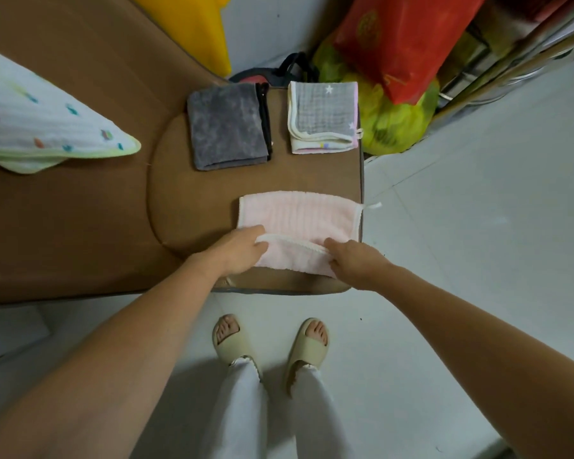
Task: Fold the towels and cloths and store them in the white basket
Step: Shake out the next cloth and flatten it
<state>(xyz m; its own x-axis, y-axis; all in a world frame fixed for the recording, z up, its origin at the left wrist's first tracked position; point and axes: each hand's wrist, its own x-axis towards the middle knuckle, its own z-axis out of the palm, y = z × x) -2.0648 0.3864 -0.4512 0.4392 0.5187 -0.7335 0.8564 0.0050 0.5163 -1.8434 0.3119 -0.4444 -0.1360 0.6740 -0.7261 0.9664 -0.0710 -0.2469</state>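
A person stands at the near edge of a brown cushioned seat [193, 207] with a pink towel [295, 217] laid flat close to its near right corner. Both hands are on the towel's near hem: the left hand [237, 248] pinches the white-trimmed edge on the left side, and the right hand [352, 260] pinches the same edge on the right side, fingers curled around the cloth. That near edge is lifted and turned over a bit, so there's a fold line running between the two hands. A little white hanging loop [373, 206] sticks out past the seat's right edge.

Toward the far edge sit two cloths already folded: a dark grey towel [227, 127] in the middle, and just beside it at the far right corner a grey muslin cloth with white stars [323, 115], cream and pink trim showing. Over by the left edge there's a white cloth with small coloured prints and a pale green border [43, 127], not folded square.

Past the far right corner on the floor: a red bag with a gold pattern [408, 38], whatever is printed on it is too blurry to read, sitting on a yellow-green plastic bag [391, 124]. Something yellow [206, 24] is at the top. No readable labels anywhere. The person's beige slides [309, 352] show on the pale tile floor [478, 226].
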